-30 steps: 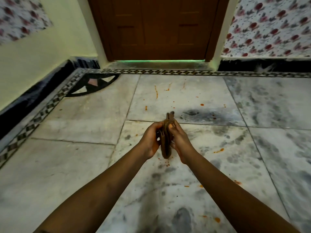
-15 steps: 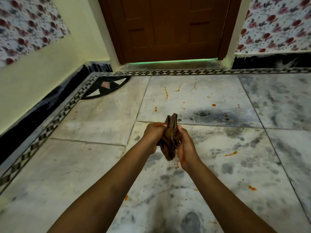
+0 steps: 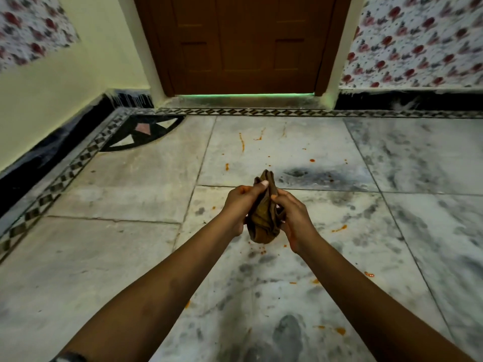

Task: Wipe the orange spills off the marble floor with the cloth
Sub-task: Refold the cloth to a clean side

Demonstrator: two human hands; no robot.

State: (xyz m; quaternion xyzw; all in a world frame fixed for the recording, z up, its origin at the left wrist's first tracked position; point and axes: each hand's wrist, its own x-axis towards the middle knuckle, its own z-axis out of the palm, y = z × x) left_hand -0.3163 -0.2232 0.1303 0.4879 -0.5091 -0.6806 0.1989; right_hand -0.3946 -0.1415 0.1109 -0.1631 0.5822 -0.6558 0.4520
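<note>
At the far left you have a pale yellow wall [image 3: 65, 82] with a patch of rose-patterned covering [image 3: 28, 30] near the top, and a black skirting [image 3: 52, 150] running along its foot. A checkered border strip [image 3: 68, 168] follows the skirting, and a dark fan-shaped inlay [image 3: 141, 133] fills the corner of the marble floor [image 3: 104, 257].

Moving inward, your left hand [image 3: 239, 205] is raised above the floor, its fingers curled around the brown cloth [image 3: 264, 218] and its thumb pressed against the cloth's upper part. The cloth is bunched into a wad and is held between your two hands, clear of the floor. Your right hand [image 3: 292, 218] grips it from the other side, fingers wrapped around the lower bulk.

The orange spills [image 3: 241, 142] lie scattered over the tiles: streaks and dots beyond the cloth toward the wooden door [image 3: 245, 43], small specks directly under your hands, a smear to the right of your right wrist, and more blobs nearer to you on the right. A green glow shows in the gap under the door.

On the right, another rose-patterned wall [image 3: 418, 40] sits above black skirting. You will find no brand, label or readable writing anywhere here.
</note>
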